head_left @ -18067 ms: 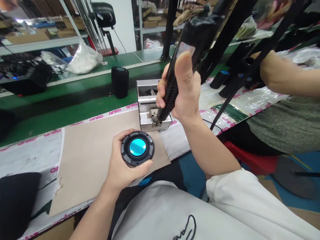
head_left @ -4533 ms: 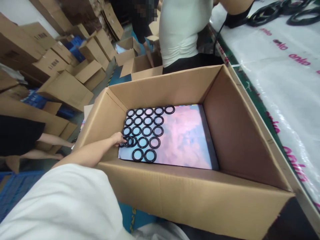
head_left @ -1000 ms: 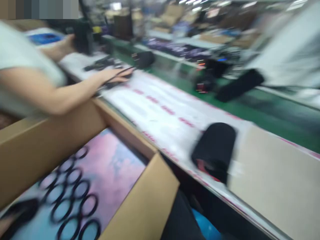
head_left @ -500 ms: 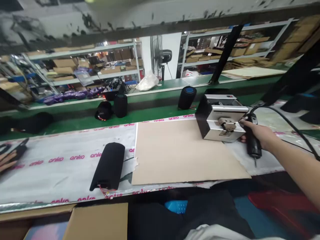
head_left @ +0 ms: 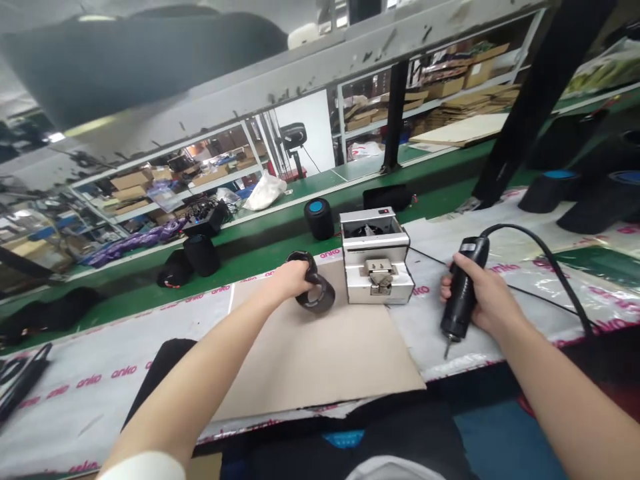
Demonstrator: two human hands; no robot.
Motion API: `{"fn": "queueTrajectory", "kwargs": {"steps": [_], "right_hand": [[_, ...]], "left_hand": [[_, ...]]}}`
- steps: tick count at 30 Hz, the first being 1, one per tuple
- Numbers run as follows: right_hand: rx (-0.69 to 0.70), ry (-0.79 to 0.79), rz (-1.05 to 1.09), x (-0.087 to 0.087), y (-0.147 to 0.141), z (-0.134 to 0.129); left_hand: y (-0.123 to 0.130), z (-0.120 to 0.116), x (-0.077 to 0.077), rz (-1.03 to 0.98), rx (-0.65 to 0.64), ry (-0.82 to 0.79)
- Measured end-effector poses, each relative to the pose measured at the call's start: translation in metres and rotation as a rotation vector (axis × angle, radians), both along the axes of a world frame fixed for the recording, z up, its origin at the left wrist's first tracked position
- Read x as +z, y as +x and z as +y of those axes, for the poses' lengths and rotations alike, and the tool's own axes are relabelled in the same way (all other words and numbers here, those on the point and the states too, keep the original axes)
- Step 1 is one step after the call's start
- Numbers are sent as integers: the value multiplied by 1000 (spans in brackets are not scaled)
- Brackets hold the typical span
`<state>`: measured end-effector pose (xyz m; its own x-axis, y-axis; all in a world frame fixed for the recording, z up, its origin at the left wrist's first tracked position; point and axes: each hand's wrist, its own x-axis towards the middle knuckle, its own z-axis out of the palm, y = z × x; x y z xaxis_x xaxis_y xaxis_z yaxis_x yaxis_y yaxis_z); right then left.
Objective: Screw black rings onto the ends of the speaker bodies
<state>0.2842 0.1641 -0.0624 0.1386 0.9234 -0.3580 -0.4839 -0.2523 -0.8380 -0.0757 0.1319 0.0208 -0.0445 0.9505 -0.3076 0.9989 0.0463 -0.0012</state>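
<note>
My left hand [head_left: 294, 279] is closed on a black ring-shaped part [head_left: 323, 300], held over the sheet of cardboard [head_left: 320, 360]; its exact kind is unclear. My right hand [head_left: 480, 293] grips a black corded electric screwdriver [head_left: 463, 293], its bit pointing down above the plastic-covered bench. Between the two hands stands a silver screw feeder [head_left: 377, 283], touched by neither. Partly behind my left forearm lies a black cylindrical speaker body [head_left: 160, 367].
A black cylinder with a blue top [head_left: 319, 219] stands behind the cardboard. Other dark cylinders [head_left: 201, 255] sit at the back left, and more with blue tops [head_left: 550, 190] at the right. A black post [head_left: 397, 117] rises from the bench's back. The screwdriver's cord [head_left: 550, 257] arcs rightward.
The screwdriver in my right hand has moved away from the screw feeder, towards me. My left hand now reaches across the cardboard with the black ring-shaped part. The view has shifted and tilted.
</note>
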Motion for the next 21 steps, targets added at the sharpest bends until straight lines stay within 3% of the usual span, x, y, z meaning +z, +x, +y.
{"fn": "queueTrajectory", "kwargs": {"steps": [3,8,21], "right_hand": [[58,39,-14,-5,4,0],[65,79,13,-8,7,2],[58,68,33,-5,4,1]], "left_hand": [[16,31,-10,39,-62,-51],[26,46,-11,52,-135,-113],[13,59,20,-114,-227,-72]]}}
